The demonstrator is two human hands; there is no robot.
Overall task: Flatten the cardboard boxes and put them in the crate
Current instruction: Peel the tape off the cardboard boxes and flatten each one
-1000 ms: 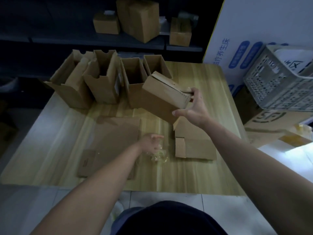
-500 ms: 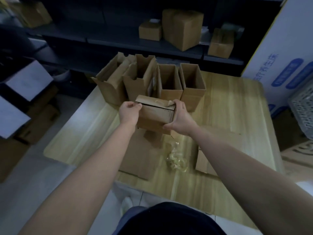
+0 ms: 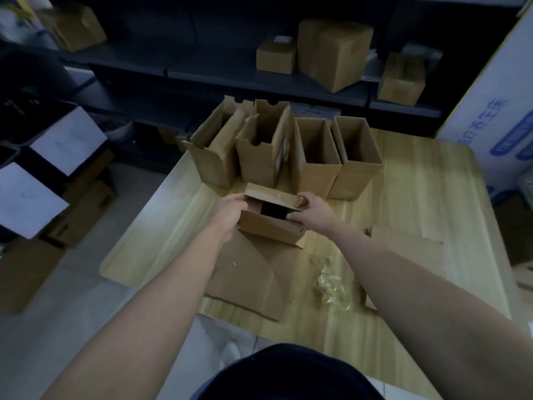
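A small brown cardboard box (image 3: 271, 229) rests on the wooden table (image 3: 403, 203), its top flaps (image 3: 272, 195) lifted apart so a dark gap shows inside. My left hand (image 3: 229, 210) grips the box's left end at the flap. My right hand (image 3: 313, 210) grips the right end, thumb at the flap edge. Beneath and in front of the box lies a flattened cardboard sheet (image 3: 248, 281). Another flattened piece (image 3: 403, 243) lies to the right, partly hidden by my right forearm. No crate shows in this view.
Several open upright boxes (image 3: 314, 157) stand in a row just behind the held box. A crumpled wad of clear tape (image 3: 331, 284) lies near the table's front. Dark shelves (image 3: 259, 73) with closed boxes run behind. Cartons sit on the floor at left.
The box's top flaps, shut half a second ago, are now pulled apart. One second ago only my right hand held the box in the air; both hands now hold it low over the table.
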